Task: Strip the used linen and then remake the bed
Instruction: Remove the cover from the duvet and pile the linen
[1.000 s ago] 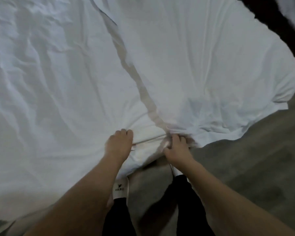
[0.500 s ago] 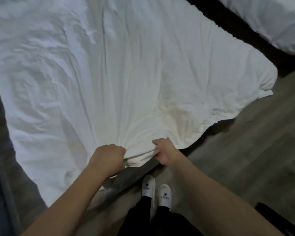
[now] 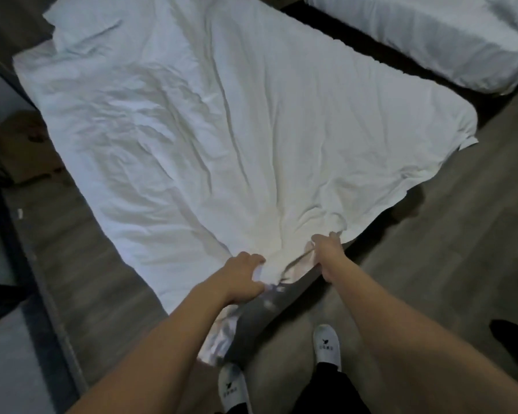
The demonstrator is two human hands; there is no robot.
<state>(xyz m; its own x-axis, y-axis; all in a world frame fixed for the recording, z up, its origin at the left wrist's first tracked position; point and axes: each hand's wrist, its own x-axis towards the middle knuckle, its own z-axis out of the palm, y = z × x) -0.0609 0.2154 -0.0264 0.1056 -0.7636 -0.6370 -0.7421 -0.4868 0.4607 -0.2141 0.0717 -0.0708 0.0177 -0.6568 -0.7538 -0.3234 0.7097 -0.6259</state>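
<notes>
With both the left hand (image 3: 244, 271) and right hand (image 3: 326, 249) bunching the sheet (image 3: 222, 130) edge, hands slightly apart, an even, low pull clears the bed (image 3: 266, 306) best.

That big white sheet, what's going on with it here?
A person stands at the near edge of the large crumpled white sheet, gripping its gathered edge with the left hand and the right hand. The sheet fans out flat away from them. A second bed with white bedding lies at the upper right.
</notes>
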